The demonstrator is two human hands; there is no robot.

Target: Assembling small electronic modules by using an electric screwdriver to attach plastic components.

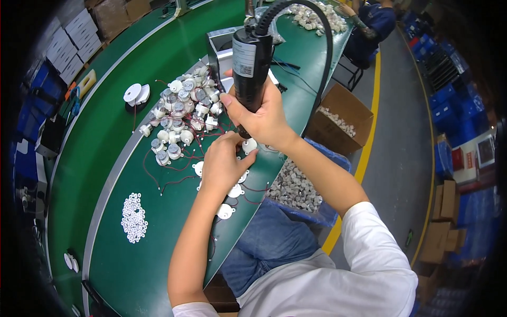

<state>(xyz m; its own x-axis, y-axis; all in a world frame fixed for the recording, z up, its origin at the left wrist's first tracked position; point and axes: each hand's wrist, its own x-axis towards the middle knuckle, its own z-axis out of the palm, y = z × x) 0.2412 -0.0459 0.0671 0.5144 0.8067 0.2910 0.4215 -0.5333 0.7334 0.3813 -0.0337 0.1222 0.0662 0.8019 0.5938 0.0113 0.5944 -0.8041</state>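
Observation:
My right hand (266, 116) is wrapped round a black corded electric screwdriver (249, 66), held upright with its tip pointing down. Under that tip sits a small white round part (249, 145), pinched between the thumb and fingers of my left hand (221, 161). Whether the tip touches the part I cannot tell. Along the table edge beside my left wrist lie several more white round parts (226, 211) with thin dark red wires. Beyond my left hand spreads a heap of small motors (182, 105) with white caps and wires.
A pile of small white rings (134, 219) lies on the green table (158, 264) at left. To the right stand a blue-lined bin (296, 185) of small parts and a cardboard box (346, 119). The screwdriver's cable (330, 47) arches overhead. Another person (372, 31) sits at the far end.

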